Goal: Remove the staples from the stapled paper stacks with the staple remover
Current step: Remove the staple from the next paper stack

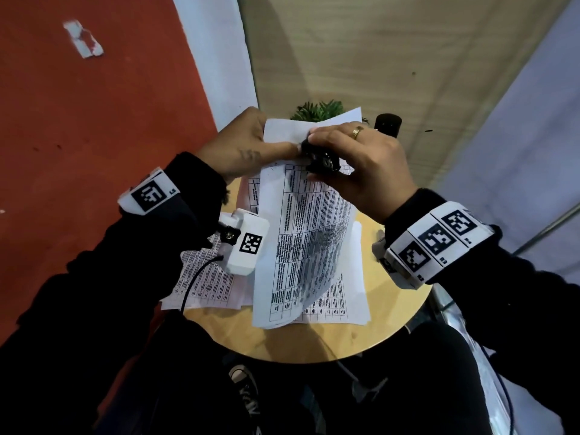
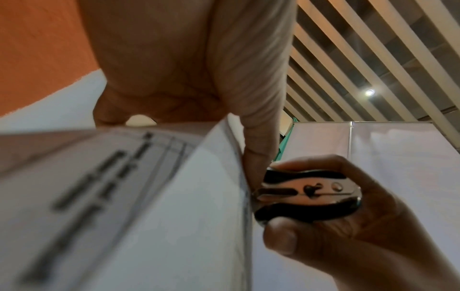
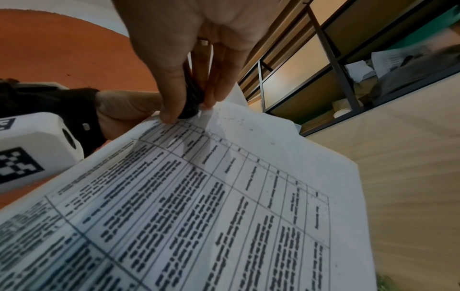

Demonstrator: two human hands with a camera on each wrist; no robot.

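I hold a stapled paper stack (image 1: 307, 240) printed with tables up above the round table. My left hand (image 1: 248, 146) pinches its top corner, thumb on the front sheet (image 2: 261, 149). My right hand (image 1: 354, 164) grips a black and silver staple remover (image 1: 320, 158), squeezed between thumb and fingers, its claws at the paper's top edge beside my left thumb. In the left wrist view the remover (image 2: 306, 195) meets the edge of the sheets (image 2: 149, 206). In the right wrist view the remover (image 3: 191, 98) sits on the corner of the stack (image 3: 224, 196). The staple itself is hidden.
More printed sheets (image 1: 207, 277) lie on the round wooden table (image 1: 329, 343) under the held stack. A small green plant (image 1: 317, 109) and a black cylinder (image 1: 389, 124) stand at the table's far side. Orange floor lies to the left.
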